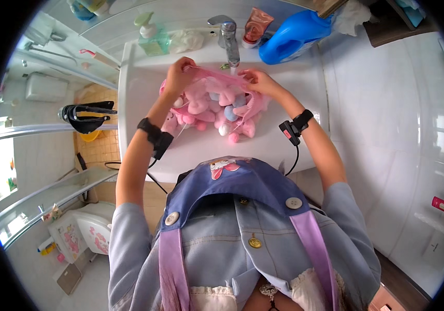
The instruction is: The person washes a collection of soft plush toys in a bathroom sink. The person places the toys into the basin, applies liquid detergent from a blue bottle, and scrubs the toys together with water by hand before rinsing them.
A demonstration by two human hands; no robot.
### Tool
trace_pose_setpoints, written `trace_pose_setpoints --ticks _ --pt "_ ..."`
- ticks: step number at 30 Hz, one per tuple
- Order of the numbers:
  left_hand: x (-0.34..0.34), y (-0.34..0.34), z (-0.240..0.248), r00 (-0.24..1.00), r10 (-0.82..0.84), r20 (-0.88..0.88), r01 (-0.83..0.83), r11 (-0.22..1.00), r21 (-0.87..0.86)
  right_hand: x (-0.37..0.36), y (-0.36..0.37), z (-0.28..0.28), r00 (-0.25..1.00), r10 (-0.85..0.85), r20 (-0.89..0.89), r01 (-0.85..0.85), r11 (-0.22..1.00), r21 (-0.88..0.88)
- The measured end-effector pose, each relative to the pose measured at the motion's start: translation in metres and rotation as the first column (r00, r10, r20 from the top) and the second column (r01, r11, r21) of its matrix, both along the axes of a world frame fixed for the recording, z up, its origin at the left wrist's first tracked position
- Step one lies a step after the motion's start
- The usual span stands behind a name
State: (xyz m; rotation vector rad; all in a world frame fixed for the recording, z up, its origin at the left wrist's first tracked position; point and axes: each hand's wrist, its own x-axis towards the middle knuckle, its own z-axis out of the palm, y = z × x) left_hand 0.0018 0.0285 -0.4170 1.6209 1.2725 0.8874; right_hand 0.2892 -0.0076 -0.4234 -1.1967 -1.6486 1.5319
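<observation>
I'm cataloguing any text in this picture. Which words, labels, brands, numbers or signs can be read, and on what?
None can be read clearly.
Pink tube behind the sink: pale marks, too small to read.
Gold button on the shirt: raised design, too small to make out.
Blue jug: no legible label on the side in view.
Pink plush toys: no legible text.
</observation>
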Motion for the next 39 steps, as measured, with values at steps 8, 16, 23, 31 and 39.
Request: trace_pose_setpoints --ticks 8,16,23,31,39 --pt "-0.061 0.012 0.065 0.989 0.138 0.060 -0.142 0.987 0.078 -0.007 -0.010 -0.009 0.972 0.164 0.170 -0.173 0.984 0.038" --pt "-0.096 0.002 0.094 0.954 0.284 -0.097 -0.273 0.956 0.111 -0.028 0.026 -0.003 0.957 -0.247 0.150 0.209 0.950 0.230" --pt "-0.127 -0.014 0.064 0.915 0.395 -0.080 -0.381 0.913 0.145 -0.018 0.016 0.010 0.974 0.049 0.222 -0.131 0.918 0.374" --pt "-0.118 -0.020 0.074 0.877 0.455 -0.153 -0.453 0.890 0.050 -0.010 0.005 -0.026 0.869 -0.257 0.422 0.089 0.921 0.378" --pt "-0.137 -0.024 0.062 0.900 0.434 0.036 -0.435 0.899 0.043 -0.020 0.013 -0.026 0.958 -0.280 0.057 0.258 0.933 0.250"
